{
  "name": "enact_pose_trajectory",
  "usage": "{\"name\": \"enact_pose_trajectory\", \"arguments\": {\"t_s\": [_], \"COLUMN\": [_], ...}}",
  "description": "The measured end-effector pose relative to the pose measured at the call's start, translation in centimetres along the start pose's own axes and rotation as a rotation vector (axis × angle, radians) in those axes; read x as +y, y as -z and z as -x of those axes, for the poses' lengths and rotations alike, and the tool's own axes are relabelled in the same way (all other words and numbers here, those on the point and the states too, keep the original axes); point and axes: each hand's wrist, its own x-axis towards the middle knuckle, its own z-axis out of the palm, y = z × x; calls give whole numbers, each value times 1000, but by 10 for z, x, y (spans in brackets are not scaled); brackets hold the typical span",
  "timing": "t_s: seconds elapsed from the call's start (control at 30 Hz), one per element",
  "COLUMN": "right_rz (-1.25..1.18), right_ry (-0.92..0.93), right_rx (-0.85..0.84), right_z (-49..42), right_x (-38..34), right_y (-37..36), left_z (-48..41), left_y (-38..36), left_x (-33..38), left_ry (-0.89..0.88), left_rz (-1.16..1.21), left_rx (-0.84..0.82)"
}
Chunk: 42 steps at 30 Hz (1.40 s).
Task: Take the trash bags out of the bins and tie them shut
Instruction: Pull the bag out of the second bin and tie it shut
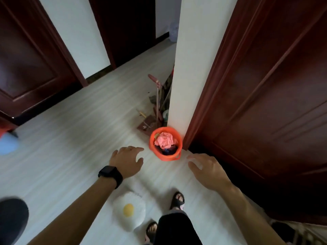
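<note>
A small orange bin [166, 156] stands on the pale floor at the foot of a white wall corner. Crumpled pink paper [164, 139] and dark trash fill it; its rim is lined in orange, and whether that is a bag I cannot tell. My left hand [126, 160], with a black watch on the wrist, hovers left of the bin, fingers spread and empty. My right hand [207, 171] hovers to the bin's right, also spread and empty. Neither hand touches the bin.
A white tied bag with a yellow lump inside [129, 210] lies by my sandalled feet [177, 200]. A dustpan and broom handles [155, 103] lean on the white wall [191, 68] behind the bin. Dark red doors [265, 103] stand at right and left.
</note>
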Motion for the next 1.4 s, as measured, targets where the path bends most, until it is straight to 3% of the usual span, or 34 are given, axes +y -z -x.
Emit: {"name": "enact_pose_trajectory", "arguments": {"t_s": [0.33,0.53,0.7,0.8,0.93,1.23,1.4], "right_rz": [50,-14,-53,-115,-161,-203,-295], "right_ry": [-139,-259,-421,-526,-648,-893,-990], "right_rx": [-172,-237,-241,-155,-99,-153,-34], "right_z": [-189,-258,-300,-331,-365,-399,-412], "right_x": [52,60,58,63,87,211,288], "right_y": [1,-23,-58,-85,-134,-289,-384], "left_z": [-186,-263,-343,-405,-484,-590,-640], "left_y": [30,27,25,8,-35,-223,-319], "left_x": [18,-1,-26,-41,-60,-102,-107], "left_ry": [34,1,-103,-187,-241,-174,-85], "left_rz": [-4,-10,-78,-149,-138,-29,231], "left_rx": [-161,-250,-320,-342,-356,-459,-280]}}
